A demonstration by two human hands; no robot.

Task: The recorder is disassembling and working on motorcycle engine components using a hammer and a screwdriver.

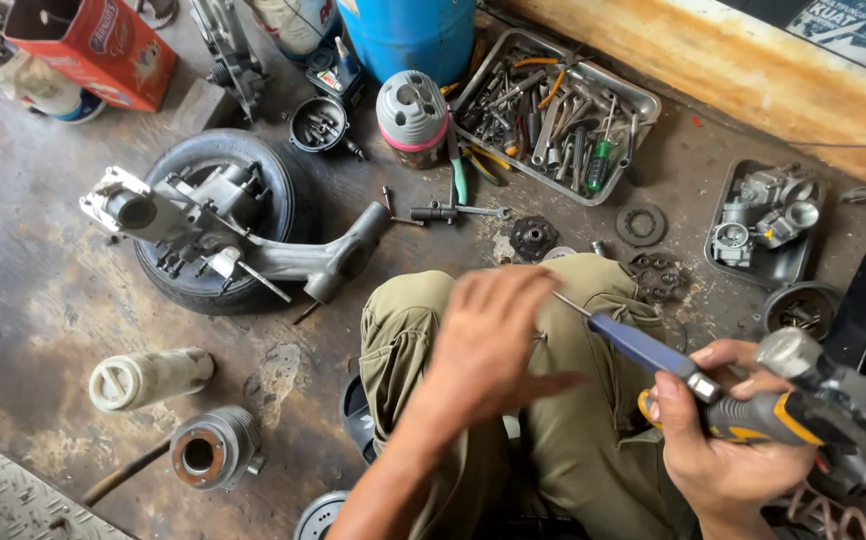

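— Why is the screwdriver (653, 352) slanted across the knee (593, 300) like that?

— The right hand (728, 440) grips its yellow-grey handle, fingers closed round it, so the blue shaft runs up-left over the knee and the thin tip meets the left hand (488, 345). It looks steadied there.

— And that left hand?

— It hovers above the knee, palm down, fingers loosely spread, holding nothing I can see. The tool tray (633, 100) lies well beyond the knee, within reach.

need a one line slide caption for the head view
Seated on a workshop floor, the right hand grips a blue-handled screwdriver, left hand open at its tip, engine casing on a tyre nearby.
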